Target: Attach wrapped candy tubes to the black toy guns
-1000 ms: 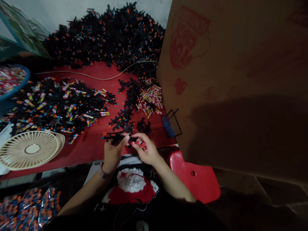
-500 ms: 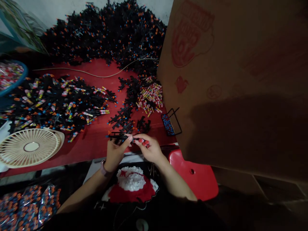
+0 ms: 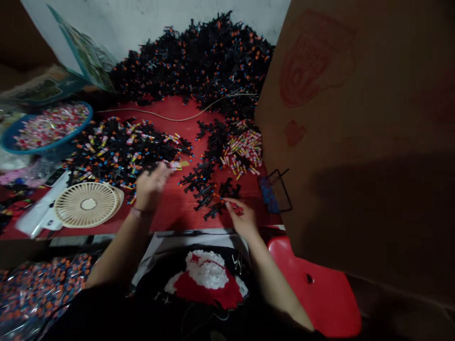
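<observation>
Head view: hands now parted, the left moved to the tube-studded pile.
Black plastic rifle-shaped pieces with orange and blue tips [image 3: 212,211] are seen on the red tabletop [image 3: 172,204], just beside the right hand [image 3: 242,217]; its thumb and forefinger are extended, and small red cylinders [image 3: 238,209] are held under half-curled fingers, their ends hidden. One piece, earlier held between both hands, was apparently carried to the pile of black pieces with pink-and-yellow tubes [image 3: 117,151]. There the left hand [image 3: 151,184] is blurred; its opening and hold cannot be told. Blue contents of a black-framed container [image 3: 269,195] are obscured by pixelation.
</observation>
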The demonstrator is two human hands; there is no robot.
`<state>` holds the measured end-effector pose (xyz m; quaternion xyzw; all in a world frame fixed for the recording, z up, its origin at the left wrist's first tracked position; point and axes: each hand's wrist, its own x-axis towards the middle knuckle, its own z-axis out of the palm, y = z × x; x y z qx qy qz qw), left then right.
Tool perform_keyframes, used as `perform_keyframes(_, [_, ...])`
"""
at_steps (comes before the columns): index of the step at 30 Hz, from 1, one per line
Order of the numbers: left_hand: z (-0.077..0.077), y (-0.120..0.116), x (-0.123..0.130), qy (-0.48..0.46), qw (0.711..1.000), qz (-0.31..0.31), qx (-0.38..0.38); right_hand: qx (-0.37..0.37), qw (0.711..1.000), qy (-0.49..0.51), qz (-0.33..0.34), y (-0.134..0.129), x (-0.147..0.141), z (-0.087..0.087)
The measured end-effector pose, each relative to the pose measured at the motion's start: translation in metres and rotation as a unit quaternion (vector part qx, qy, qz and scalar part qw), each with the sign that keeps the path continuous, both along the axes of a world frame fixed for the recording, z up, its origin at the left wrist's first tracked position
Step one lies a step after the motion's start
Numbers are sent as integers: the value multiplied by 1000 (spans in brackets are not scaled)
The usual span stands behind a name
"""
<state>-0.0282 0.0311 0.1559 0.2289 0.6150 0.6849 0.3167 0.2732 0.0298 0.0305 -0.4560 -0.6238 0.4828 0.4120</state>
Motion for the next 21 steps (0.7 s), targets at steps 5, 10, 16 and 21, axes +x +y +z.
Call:
perform_keyframes(5, [53, 40, -88, 27, 994, 84, 65, 30, 999, -24, -34, 15, 10, -29])
perform_keyframes(10, [-12, 23, -26, 98, 992, -75, -33, 69, 989, -9, -129, 10, 5, -43])
perform_keyframes(16, [-108, -27, 62, 339, 885, -263, -181, 39, 993, -41, -108, 14, 10, -44])
perform_keyframes(21, [-128, -31, 56, 376, 863, -266, -207, -15, 995, -35, -97, 10, 8, -34])
